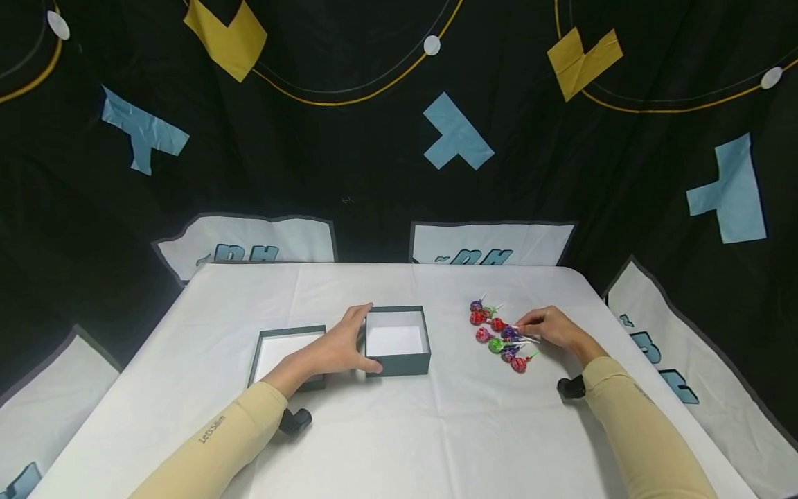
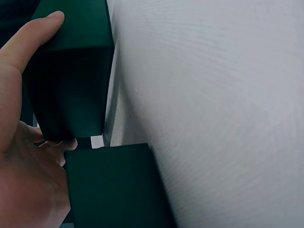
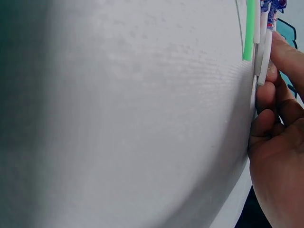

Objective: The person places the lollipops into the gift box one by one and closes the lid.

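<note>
- A black fabric backdrop (image 1: 349,166), with pale blue and gold patches, rises beyond the far edge of the table.
- A rectangular table covered in white cloth (image 1: 386,436) carries everything; its far corners are both visible.
- Two beige sleeves, left (image 1: 231,430) and right (image 1: 642,430), reach in over the near part of the table.
- An open dark-green rectangular box with a white interior (image 1: 399,365) sits about midway between the table's left and right edges.
- A second dark-green, white-lined rectangular box or lid (image 1: 282,350) lies just beside it, nearer the left edge, open side up and partly covered by the forearm.
- The left hand (image 1: 339,346) grasps the first box by its left side, thumb against the near wall, fingers at the far left corner.
- The right hand (image 1: 553,326) has its fingertips gathered at the lollipop sticks; whether they pinch one, I cannot tell.
- Red, purple, green and pink wrapped ball lollipops (image 1: 495,345) lie clustered toward the right edge, near the far right corner, many with white sticks.
</note>
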{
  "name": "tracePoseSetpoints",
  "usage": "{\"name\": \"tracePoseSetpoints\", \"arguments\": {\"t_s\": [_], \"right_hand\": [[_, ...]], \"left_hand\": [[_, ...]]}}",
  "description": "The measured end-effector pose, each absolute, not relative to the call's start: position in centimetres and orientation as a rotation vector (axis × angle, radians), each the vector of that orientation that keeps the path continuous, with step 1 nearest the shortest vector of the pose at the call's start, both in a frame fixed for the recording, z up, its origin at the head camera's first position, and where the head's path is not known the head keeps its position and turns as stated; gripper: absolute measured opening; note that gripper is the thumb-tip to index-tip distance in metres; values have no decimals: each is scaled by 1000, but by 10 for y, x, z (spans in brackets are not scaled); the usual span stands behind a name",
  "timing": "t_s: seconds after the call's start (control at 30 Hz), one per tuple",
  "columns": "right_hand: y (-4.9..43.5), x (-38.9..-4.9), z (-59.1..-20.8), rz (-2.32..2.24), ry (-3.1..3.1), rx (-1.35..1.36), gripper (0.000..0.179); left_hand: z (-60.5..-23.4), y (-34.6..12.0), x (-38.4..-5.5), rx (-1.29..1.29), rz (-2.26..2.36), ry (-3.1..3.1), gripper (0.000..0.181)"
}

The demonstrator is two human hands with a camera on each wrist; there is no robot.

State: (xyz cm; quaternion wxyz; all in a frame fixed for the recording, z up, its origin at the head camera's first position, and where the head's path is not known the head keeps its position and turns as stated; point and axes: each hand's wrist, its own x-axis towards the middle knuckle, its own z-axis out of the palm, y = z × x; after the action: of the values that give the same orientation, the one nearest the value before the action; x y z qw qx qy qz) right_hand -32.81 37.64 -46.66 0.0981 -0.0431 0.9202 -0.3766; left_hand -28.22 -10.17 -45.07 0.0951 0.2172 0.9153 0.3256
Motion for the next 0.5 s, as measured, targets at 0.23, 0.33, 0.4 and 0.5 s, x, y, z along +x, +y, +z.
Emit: {"name": "tracePoseSetpoints", "arguments": {"t_s": [0.23, 0.33, 0.4, 0.5], "right_hand": [[378, -329, -464, -1130, 2700, -131, 19], [379, -329, -463, -1141, 2692, -122, 19], [379, -328, -463, -1141, 2687, -120, 19], [378, -327, -462, -1149, 2683, -114, 20]], "left_hand": [[-449, -101, -282, 640, 967, 2714, 131], [-449, -101, -281, 643, 965, 2715, 130], [-449, -101, -281, 646, 959, 2718, 130], [-450, -101, -281, 649, 957, 2720, 129]]}}
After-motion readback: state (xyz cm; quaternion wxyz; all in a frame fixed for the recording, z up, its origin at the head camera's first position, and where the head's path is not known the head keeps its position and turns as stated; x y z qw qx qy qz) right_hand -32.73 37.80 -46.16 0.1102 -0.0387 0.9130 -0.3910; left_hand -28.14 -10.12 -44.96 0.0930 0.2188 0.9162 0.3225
